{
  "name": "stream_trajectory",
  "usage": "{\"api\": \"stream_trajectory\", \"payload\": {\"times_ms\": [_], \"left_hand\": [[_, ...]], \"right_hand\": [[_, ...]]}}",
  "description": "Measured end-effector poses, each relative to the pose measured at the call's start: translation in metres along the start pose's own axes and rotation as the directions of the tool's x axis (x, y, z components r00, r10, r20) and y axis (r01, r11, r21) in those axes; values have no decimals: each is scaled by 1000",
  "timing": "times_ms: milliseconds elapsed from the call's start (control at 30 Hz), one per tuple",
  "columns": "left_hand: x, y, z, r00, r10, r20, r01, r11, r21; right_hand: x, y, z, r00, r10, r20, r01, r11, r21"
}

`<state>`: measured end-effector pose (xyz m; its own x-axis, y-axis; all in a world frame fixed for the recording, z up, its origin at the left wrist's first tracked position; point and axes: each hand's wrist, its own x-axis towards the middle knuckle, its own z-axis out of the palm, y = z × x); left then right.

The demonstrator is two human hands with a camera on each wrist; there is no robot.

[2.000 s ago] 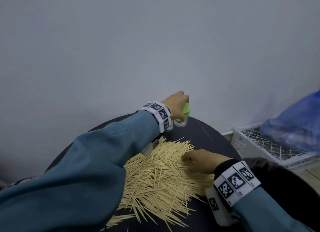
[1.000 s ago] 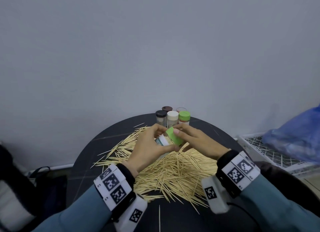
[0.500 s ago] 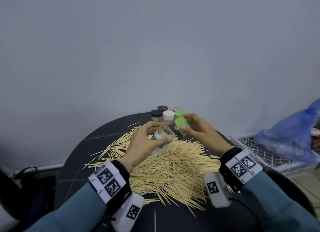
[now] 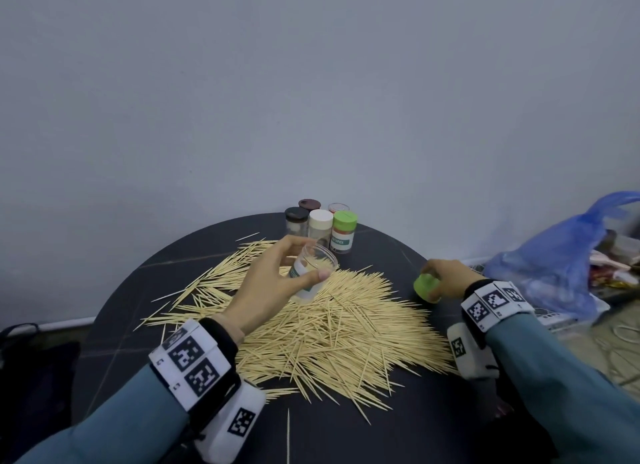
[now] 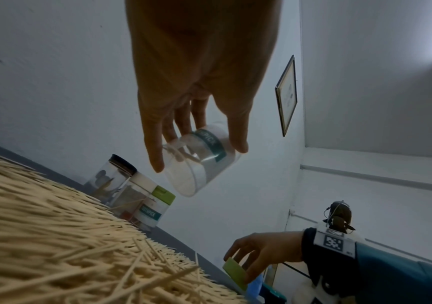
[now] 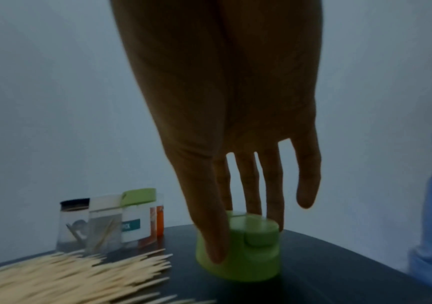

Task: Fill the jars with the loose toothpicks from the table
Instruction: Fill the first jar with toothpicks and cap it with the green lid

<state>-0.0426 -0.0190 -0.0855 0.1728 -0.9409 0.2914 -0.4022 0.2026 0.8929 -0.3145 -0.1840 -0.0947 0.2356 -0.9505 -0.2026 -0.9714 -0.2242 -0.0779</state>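
Open jar point(image 4: 313, 276) gripped in left hand point(image 4: 266, 283); right hand point(image 4: 448, 278) fingers curled round green lid point(image 4: 426, 287).

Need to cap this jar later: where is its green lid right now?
In the head view the green lid sits on the table's right side, gripped by the right hand, just beyond the toothpick pile's right edge.

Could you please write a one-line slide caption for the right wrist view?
Right hand grips a green lid at the dark table beside loose toothpicks.
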Motion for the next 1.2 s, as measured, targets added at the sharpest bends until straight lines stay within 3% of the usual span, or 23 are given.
{"api": "stream_trajectory", "payload": {"times_ms": [267,433,567,700,1200], "left_hand": [[0,-6,-3,999,-26,27,25,999,42],[1,-7,-7,997,-60,41,58,997,44],[1,-8,-7,998,-61,34,59,996,64],[2,-10,-12,997,-55,48,49,991,122],[4,-12,-22,998,-47,32,40,983,177]], "right_hand": [[18,-13,5,1000,-18,-20,18,999,33],[16,-34,3,976,-186,-113,196,977,87],[16,-61,2,952,-306,17,304,951,61],[23,-83,5,942,-288,169,304,950,-74],[22,-112,7,882,-450,140,470,855,-218]]}}
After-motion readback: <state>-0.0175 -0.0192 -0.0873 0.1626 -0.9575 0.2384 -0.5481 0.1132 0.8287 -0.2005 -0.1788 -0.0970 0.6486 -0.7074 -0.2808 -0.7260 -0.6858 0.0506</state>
